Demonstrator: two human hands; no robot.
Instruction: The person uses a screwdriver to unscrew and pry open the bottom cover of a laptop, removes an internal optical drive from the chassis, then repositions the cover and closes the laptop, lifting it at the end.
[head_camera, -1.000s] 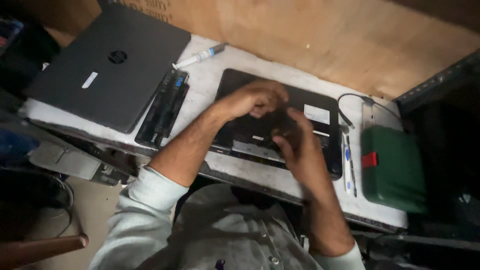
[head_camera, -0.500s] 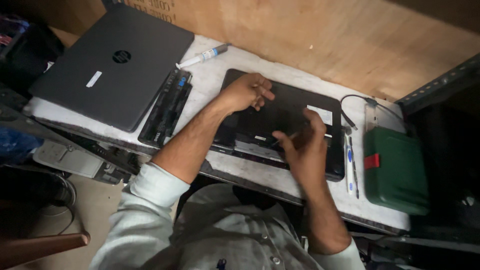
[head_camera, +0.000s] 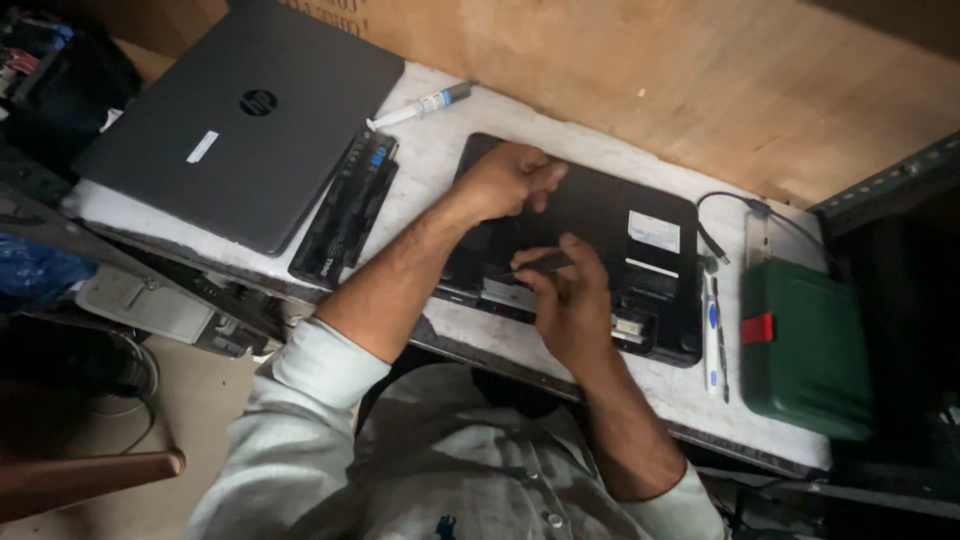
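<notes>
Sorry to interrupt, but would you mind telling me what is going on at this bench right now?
A person is bent over a black laptop lying underside up on the white bench. The left hand rests on its far edge. The right hand holds a thin dark tool against the near part of the base. A second, closed laptop lies to the left with a battery beside it, and a green case sits to the right.

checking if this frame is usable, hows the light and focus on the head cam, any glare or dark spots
Head view: uneven light, brightest on the bare plywood wall; left and right edges fall into near-black shadow; black upturned laptop base is dim, its detail muddy; left hand and right hand slightly soft; no strong glare.
</notes>
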